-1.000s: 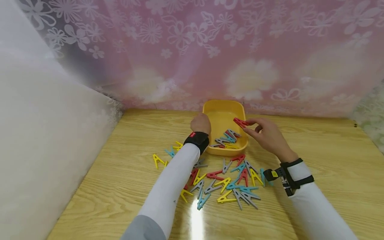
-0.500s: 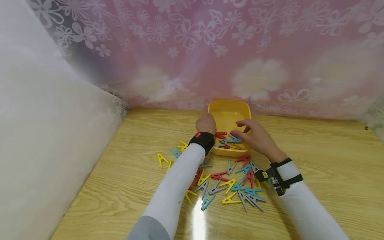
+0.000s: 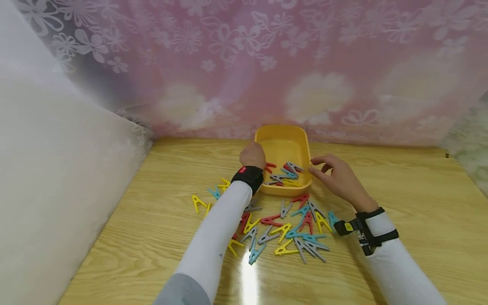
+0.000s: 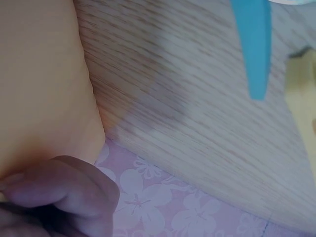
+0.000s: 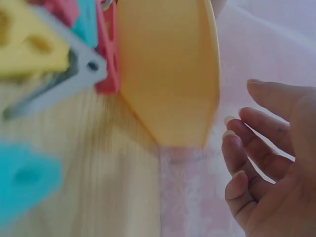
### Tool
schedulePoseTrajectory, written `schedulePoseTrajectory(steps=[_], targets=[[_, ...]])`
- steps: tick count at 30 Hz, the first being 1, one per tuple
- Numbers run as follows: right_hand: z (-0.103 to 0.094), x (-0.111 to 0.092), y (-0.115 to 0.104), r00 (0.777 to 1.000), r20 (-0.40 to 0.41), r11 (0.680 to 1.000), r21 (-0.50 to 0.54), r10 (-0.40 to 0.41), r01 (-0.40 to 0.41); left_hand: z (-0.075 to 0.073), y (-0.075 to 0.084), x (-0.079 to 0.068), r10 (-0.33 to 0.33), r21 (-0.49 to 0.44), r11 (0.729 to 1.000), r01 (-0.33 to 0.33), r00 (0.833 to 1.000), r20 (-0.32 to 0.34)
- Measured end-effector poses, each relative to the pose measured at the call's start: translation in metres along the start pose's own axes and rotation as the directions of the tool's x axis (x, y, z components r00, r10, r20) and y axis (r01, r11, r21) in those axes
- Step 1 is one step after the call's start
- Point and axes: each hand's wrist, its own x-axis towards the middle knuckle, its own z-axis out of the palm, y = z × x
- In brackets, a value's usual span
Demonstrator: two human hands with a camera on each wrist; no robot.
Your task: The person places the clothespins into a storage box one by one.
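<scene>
Left hand (image 3: 252,155) grips yellow rectangular plastic tub (image 3: 286,191), right hand (image 3: 339,174) hovers beside, loose, empty, multicoloured A-shaped plastic clothespins (image 3: 284,229) in front

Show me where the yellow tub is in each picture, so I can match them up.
Head view: the yellow tub sits just right of centre, with the left hand at its left edge.
Left wrist view: the yellow tub fills the upper left, cut off by the frame.
Right wrist view: the yellow tub is at top centre, left of the right hand.
Shared landmark: the pink backdrop, visible in all three.
</scene>
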Motion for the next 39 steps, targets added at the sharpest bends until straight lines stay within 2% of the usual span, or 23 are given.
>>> schedulePoseTrajectory(steps=[5,14,18,22,26,31,39], targets=[[-0.008,-0.016,0.010,0.997,0.057,0.998,-0.019,0.058,-0.057,-0.002,-0.005,0.001,0.011,-0.003,1.000,-0.011,1.000,0.014],[-0.014,-0.043,0.025,0.977,0.158,0.989,-0.021,0.145,-0.143,-0.007,-0.011,-0.002,0.000,-0.003,1.000,0.000,1.000,0.013],[-0.015,-0.055,0.028,0.956,0.245,0.986,-0.020,0.164,-0.164,-0.007,-0.012,-0.001,0.009,-0.014,1.000,-0.009,1.000,0.012],[-0.016,-0.068,0.029,0.926,0.349,0.987,0.020,0.144,-0.161,-0.006,-0.013,-0.001,0.008,-0.014,1.000,-0.008,1.000,0.000],[-0.015,-0.080,0.028,0.902,0.412,0.989,0.012,0.128,-0.145,-0.005,-0.012,0.000,0.014,-0.012,1.000,-0.014,1.000,-0.002],[-0.013,-0.089,0.025,0.892,0.428,0.989,-0.036,0.147,-0.146,-0.004,-0.009,-0.001,0.019,0.000,1.000,-0.019,1.000,0.014],[-0.010,-0.100,0.023,0.910,0.369,0.977,-0.165,0.187,-0.134,-0.006,-0.001,-0.005,0.025,-0.008,1.000,-0.025,1.000,0.017]])
